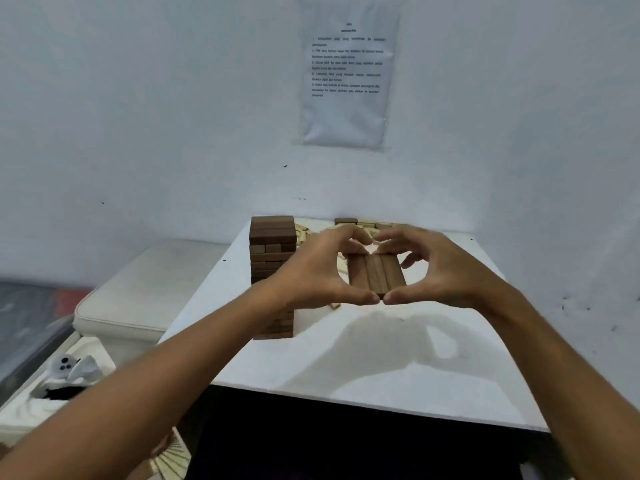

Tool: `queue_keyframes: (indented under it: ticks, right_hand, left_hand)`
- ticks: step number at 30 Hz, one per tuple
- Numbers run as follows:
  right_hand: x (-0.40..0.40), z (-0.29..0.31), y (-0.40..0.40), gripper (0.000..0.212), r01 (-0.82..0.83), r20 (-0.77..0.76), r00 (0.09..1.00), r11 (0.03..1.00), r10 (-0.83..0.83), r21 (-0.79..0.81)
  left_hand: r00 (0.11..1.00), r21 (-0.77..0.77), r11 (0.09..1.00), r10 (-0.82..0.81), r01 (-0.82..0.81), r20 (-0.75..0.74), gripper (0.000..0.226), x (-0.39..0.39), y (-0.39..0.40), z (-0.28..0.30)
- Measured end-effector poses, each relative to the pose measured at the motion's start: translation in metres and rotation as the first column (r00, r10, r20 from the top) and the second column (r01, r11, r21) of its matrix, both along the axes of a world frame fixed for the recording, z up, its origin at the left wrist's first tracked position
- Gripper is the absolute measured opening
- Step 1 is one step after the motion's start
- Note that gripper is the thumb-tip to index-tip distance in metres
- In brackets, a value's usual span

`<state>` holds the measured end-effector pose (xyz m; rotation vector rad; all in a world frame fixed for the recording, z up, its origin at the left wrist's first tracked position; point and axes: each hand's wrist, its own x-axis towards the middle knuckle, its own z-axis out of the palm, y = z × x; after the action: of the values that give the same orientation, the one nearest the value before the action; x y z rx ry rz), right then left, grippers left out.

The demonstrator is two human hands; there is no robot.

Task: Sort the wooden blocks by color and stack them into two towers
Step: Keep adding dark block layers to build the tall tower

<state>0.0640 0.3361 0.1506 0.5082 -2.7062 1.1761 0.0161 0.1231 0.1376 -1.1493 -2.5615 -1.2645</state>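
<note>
Mid-frame, above the white table (363, 358), both hands hold a row of three dark blocks (376, 276) side by side: left hand (311, 271) and right hand (446, 271) curl around it, thumbs (360, 299) nearly meeting at the near end, fingertips at the far end, the blocks boxed between them. Stiff, light, smooth wood, I'd judge, so loose blocks could slide apart; squeeze the ends, keep level. Dark tower (272, 251) stands just left, partly behind the left hand; pale blocks (374, 226) lie scattered behind the fingers.
</note>
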Motion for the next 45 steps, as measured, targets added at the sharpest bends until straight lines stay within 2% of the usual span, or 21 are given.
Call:
queue_keyframes:
  ticks: [5, 13, 27, 37, 45]
  right_hand:
    - [-0.017, 0.039, -0.02, 0.075, -0.071, -0.088, 0.994, 0.997, 0.07, -0.012]
    - [-0.064, 0.058, -0.07, 0.07, -0.174, -0.139, 0.975, 0.985, 0.171, -0.011]
    - [-0.134, 0.054, -0.107, 0.064, -0.229, -0.023, 0.973, 0.973, 0.229, 0.004]
    - [-0.137, 0.039, -0.106, 0.062, -0.201, 0.061, 0.978, 0.98, 0.2, 0.009]
    - [-0.138, 0.037, -0.107, 0.056, -0.207, 0.08, 0.975, 0.978, 0.205, 0.01]
  left_hand:
    - [0.989, -0.014, 0.998, 0.057, -0.059, -0.137, 0.069, -0.005, -0.026, 0.048]
    - [0.981, -0.028, 0.99, 0.137, -0.142, -0.135, 0.072, -0.03, -0.075, 0.077]
    - [0.968, -0.075, 0.966, 0.25, -0.247, 0.029, 0.067, -0.085, -0.11, 0.071]
    - [0.96, -0.079, 0.967, 0.249, -0.241, 0.124, 0.074, -0.093, -0.107, 0.053]
    - [0.961, -0.089, 0.969, 0.242, -0.232, 0.137, 0.075, -0.094, -0.108, 0.05]
